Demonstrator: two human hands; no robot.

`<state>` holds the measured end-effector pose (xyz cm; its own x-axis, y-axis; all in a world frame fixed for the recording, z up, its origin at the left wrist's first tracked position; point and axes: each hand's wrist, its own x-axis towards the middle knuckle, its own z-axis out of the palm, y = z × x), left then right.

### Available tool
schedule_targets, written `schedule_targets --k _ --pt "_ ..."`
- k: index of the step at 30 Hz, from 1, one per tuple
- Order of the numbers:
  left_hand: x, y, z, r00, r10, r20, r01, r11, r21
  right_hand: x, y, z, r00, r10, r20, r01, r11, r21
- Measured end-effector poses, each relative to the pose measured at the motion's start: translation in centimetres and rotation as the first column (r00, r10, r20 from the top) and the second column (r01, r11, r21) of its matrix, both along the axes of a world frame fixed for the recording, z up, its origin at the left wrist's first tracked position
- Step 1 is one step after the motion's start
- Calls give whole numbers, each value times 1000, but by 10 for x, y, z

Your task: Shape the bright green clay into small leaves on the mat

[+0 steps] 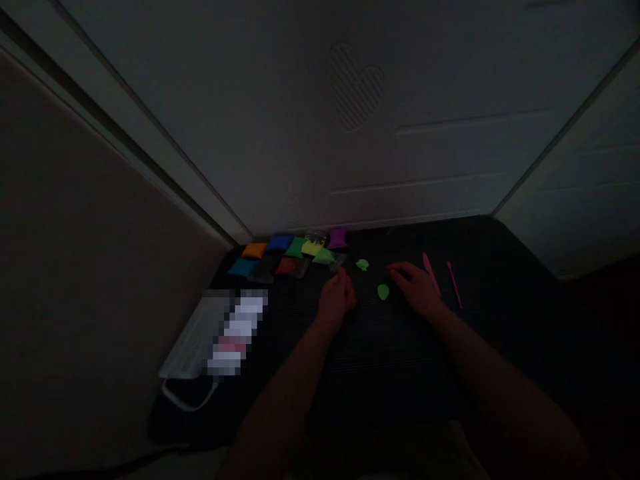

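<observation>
My left hand [336, 298] is curled closed over the dark tabletop, and whatever its fingers may hold is hidden. My right hand [414, 285] has its thumb and fingers pinched together. A reddish tip shows at that pinch, too dim to tell from a fingertip. Between the hands lies a flat, rounded light-green piece of modelling clay [383, 292], nearest my right hand. A smaller, irregular light-green clay piece [363, 265] rests beyond it. To the right of my right hand are a pink plastic knife [431, 273] and a thin pink modelling tool [454, 285].
Several small packets of coloured clay, including an orange packet [255, 250] and a purple packet [337, 238], lie along the back left. A clear plastic bag [195, 340] with a white loop sits at the left edge. A pale panelled wall [280, 133] rises behind the table.
</observation>
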<state>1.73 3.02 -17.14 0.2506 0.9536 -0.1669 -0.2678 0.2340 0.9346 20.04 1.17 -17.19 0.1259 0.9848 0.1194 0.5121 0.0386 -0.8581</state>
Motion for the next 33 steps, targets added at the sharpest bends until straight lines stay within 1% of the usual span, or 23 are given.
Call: schedule_targets --k 3,5,7,10,12,15,18,22,26,28,30,33 --pt "-1 1 3 983 -39 177 51 997 -65 0 0 0 1000 5 7 -5 1000 9" --pt "-1 2 6 970 -51 237 77 992 -99 0 0 0 1000 7 4 -7 1000 10" --pt "-1 2 6 972 -38 234 64 992 -106 1 1 0 1000 9 0 -9 1000 7" --pt "0 2 5 985 -10 173 24 996 -81 1 1 -1 1000 8 -6 -8 1000 13" --pt "0 2 4 990 3 140 10 996 -93 1 1 -1 1000 5 -9 -5 1000 15" --pt "1 2 5 987 -18 160 44 986 -161 1 1 -1 1000 12 -9 -12 1000 12" --pt "1 2 5 979 -34 199 71 980 -185 1 1 0 1000 13 -10 -12 1000 16" --pt "0 1 4 984 9 177 20 987 -161 0 1 0 1000 8 3 -8 1000 17" --pt "0 -1 4 996 -33 78 40 994 -97 0 0 1 1000 14 4 -14 1000 9" --pt "1 -2 5 997 -42 62 46 997 -55 0 -1 1 1000 16 10 -16 1000 2" --pt "0 -2 7 995 -28 91 32 999 -41 0 -1 2 1000 17 22 -17 1000 3" --pt "-2 0 9 981 -29 193 46 996 -80 1 0 0 1000 19 11 -20 1000 14"
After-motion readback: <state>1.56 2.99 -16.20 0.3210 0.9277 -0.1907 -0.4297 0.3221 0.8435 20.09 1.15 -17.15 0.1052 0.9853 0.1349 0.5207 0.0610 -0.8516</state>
